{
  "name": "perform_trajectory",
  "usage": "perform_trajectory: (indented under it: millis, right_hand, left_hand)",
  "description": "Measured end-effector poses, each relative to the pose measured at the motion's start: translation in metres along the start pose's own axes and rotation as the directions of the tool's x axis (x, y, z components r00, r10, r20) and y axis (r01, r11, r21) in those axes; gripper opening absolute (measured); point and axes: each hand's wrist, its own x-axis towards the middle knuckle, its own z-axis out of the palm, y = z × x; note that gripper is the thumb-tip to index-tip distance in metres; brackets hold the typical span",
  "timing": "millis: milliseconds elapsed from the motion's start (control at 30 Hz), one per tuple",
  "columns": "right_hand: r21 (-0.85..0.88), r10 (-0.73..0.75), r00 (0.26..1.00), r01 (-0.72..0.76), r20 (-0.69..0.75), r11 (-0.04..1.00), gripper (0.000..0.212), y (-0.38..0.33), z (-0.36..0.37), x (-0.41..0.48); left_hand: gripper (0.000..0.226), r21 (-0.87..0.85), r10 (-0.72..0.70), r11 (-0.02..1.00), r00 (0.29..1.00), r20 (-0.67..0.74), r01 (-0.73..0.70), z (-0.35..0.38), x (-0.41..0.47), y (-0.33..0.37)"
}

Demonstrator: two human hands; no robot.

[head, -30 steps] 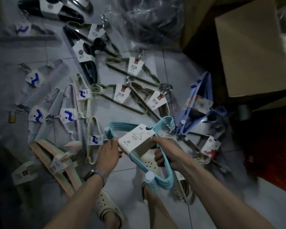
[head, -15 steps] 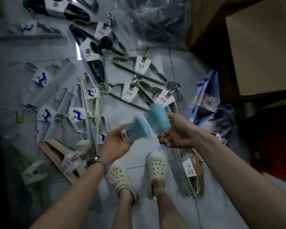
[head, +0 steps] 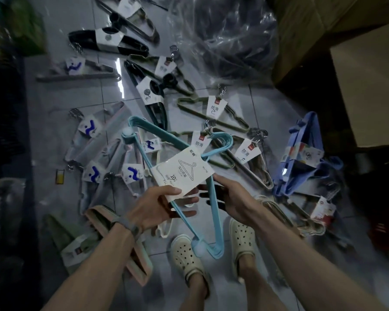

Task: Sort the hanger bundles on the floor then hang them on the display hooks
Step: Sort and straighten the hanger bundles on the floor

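The light blue hanger bundle (head: 217, 223) is held flat above the tiled floor (head: 267, 104), its hooks pointing away, between both grips. The left grip (head: 160, 205) pinches the near edge of its white card (head: 182, 173), thumb on top. The right grip (head: 231, 196) curls round the bundle's right bar, just beside the card. Below, olive bundles (head: 213, 108) and grey bundles (head: 90, 129) lie spread out. A cardboard box (head: 368, 86) stands at the floor's right edge.
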Motion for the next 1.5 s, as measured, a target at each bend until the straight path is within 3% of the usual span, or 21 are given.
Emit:
perform_trajectory:
  millis: [200, 300, 433, 767, 1067, 1267, 1500]
  right_hand:
    - [0.195, 0.020, 1.000, -0.020, 0.003, 0.981, 0.041, 0.020, -0.012, 0.017]
    - [0.073, 0.028, 0.996, -0.021, -0.086, 0.997, 0.016, 0.041, -0.032, 0.038]
    - [-0.031, 0.089, 0.982, -0.095, -0.164, 0.995, 0.022, 0.065, -0.068, 0.073]
    - [-0.241, 0.199, 0.950, -0.257, -0.241, 0.936, 0.029, 0.085, -0.101, 0.117]
    - [-0.316, 0.088, 0.927, -0.212, -0.365, 0.925, 0.039, 0.122, -0.095, 0.154]
    - [-0.499, -0.030, 0.911, -0.196, -0.410, 0.844, 0.059, 0.160, -0.107, 0.199]
    - [-0.498, -0.172, 0.855, -0.113, -0.490, 0.860, 0.046, 0.192, -0.110, 0.233]
  left_hand:
    - [0.045, 0.015, -0.122, 0.992, 0.992, 0.003, 0.122, 0.000, 0.034, -0.010]
    - [0.049, 0.053, -0.174, 0.982, 0.980, -0.096, 0.180, -0.001, 0.068, -0.029]
    - [0.044, 0.201, -0.105, 0.966, 0.957, -0.271, 0.162, 0.000, 0.116, -0.053]
    - [0.019, 0.232, -0.062, 0.952, 0.869, -0.491, 0.199, -0.004, 0.177, -0.089]
    - [0.031, 0.205, -0.091, 0.958, 0.891, -0.445, 0.201, -0.037, 0.205, -0.104]
    - [0.040, 0.245, -0.064, 0.953, 0.909, -0.413, 0.179, -0.062, 0.250, -0.119]
    - [0.056, 0.384, 0.088, 0.919, 0.898, -0.432, 0.094, -0.089, 0.293, -0.151]
